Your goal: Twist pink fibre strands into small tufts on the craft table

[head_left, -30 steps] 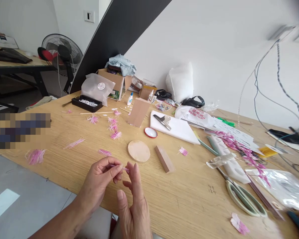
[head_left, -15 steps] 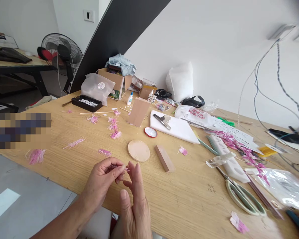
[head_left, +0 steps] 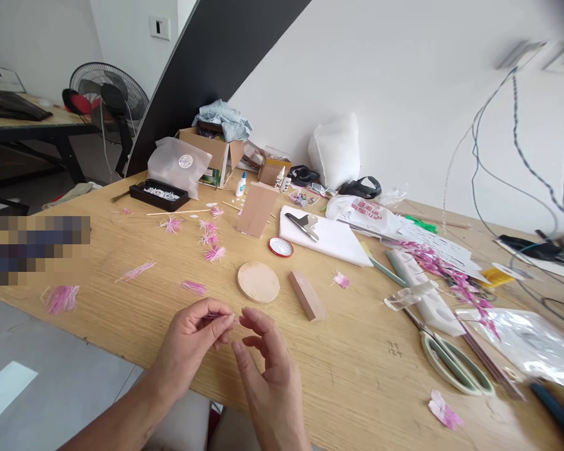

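Observation:
My left hand [head_left: 192,335] is closed, pinching thin pink strands [head_left: 215,315] over the table's near edge. Just to its right, my right hand [head_left: 272,369] has its fingers apart and curved, with nothing visible in it; its fingertips are close to the strands. Beyond my hands lie a small pink bundle [head_left: 194,287], a round wooden disc [head_left: 258,282] and a rectangular wooden block [head_left: 306,296]. Fluffy pink tufts [head_left: 209,238] sit farther back on the left. Another pink bundle [head_left: 62,299] is near the left edge.
An upright wooden board [head_left: 257,210] stands behind a red-rimmed lid [head_left: 281,247]. A clipboard clip [head_left: 303,225] rests on a white pad [head_left: 329,241]. Scissors [head_left: 455,363] lie at right beside a white holed strip [head_left: 425,294]. A black tray [head_left: 158,195] and glue bottle [head_left: 241,185] are at the back.
My right hand has turned and moved slightly right, its fingers now more curved. My left hand keeps its pinch on the strands. The whole view has shifted a little.

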Motion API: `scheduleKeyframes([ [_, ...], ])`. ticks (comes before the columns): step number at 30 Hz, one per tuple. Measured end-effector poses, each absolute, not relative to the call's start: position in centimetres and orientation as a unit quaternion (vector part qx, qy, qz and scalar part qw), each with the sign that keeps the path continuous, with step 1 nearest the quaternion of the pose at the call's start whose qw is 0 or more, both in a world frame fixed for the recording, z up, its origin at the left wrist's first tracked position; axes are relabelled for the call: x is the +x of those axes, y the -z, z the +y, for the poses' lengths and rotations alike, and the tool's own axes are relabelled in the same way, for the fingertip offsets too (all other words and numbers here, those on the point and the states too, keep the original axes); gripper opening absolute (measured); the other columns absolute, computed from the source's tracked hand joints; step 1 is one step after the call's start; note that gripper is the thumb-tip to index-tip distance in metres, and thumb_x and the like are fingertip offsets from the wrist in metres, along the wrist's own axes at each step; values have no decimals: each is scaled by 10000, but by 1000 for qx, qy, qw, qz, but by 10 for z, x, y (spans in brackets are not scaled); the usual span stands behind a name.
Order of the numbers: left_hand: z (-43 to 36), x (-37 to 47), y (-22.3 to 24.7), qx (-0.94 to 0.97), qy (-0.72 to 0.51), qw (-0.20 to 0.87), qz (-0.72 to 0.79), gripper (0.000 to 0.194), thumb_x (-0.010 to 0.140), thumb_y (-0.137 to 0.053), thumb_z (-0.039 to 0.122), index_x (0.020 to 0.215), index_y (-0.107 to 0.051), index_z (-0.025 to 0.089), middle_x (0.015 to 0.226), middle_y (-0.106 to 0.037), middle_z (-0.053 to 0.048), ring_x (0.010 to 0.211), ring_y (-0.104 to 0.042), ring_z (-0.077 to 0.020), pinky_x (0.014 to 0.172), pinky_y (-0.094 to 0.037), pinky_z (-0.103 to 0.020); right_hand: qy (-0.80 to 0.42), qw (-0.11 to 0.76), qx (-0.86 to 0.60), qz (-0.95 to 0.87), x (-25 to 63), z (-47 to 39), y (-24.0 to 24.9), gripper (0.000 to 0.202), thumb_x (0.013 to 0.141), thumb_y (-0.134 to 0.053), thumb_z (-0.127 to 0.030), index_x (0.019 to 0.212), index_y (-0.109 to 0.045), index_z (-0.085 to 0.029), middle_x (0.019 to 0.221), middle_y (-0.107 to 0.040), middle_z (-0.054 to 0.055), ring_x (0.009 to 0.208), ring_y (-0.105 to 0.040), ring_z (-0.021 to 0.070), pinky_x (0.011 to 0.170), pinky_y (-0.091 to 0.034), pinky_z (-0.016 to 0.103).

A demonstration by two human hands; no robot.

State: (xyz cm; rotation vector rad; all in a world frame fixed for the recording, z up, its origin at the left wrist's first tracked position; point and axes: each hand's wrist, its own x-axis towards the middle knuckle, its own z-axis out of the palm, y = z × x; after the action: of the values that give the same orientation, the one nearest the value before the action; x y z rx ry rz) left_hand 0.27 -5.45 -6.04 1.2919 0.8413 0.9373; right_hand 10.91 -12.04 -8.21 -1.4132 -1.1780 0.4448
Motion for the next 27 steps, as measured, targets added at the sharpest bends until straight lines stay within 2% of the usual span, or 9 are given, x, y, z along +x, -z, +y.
scheduleKeyframes([
  [7,-56,4,57,592,-394,601,366,121,737,-588,261,657,-616,175,546,-504,32,528,-450,-110,511,-379,-212,-242,556,-590,-533,120,-111,57,108,753,-570,-189,811,-660,-200,728,-666,23,680,-617,155,631,-501,271],
  [14,-56,4,57,601,-381,597,370,141,740,-579,252,623,-592,175,515,-482,44,509,-445,-103,507,-377,-205,-190,543,-619,-535,119,-109,56,176,761,-540,-172,628,-650,-204,603,-661,-2,564,-601,133,552,-461,228],
  [17,-56,4,57,590,-365,616,373,54,719,-608,238,712,-609,184,556,-529,42,544,-488,-105,525,-407,-195,-200,534,-634,-523,120,-110,57,172,752,-533,-190,615,-636,-195,578,-645,-2,541,-583,132,530,-449,226],
  [21,-56,3,59,594,-356,628,354,170,698,-637,210,864,-603,207,705,-623,18,701,-585,-141,641,-471,-215,-258,539,-644,-477,123,-110,58,165,738,-536,-241,616,-627,-179,578,-641,15,537,-564,141,522,-442,239],
  [24,-55,1,60,666,-364,555,340,98,738,-610,197,835,-619,208,737,-630,9,703,-596,-142,656,-479,-216,-290,547,-635,-462,125,-111,57,169,720,-544,-260,597,-618,-170,556,-628,21,538,-556,145,526,-438,243],
  [27,-54,-3,60,758,-383,422,318,83,763,-588,147,815,-623,202,735,-623,5,670,-593,-131,626,-477,-201,-286,538,-643,-464,126,-113,56,179,719,-542,-270,588,-610,-168,546,-614,18,529,-540,141,519,-427,241],
])
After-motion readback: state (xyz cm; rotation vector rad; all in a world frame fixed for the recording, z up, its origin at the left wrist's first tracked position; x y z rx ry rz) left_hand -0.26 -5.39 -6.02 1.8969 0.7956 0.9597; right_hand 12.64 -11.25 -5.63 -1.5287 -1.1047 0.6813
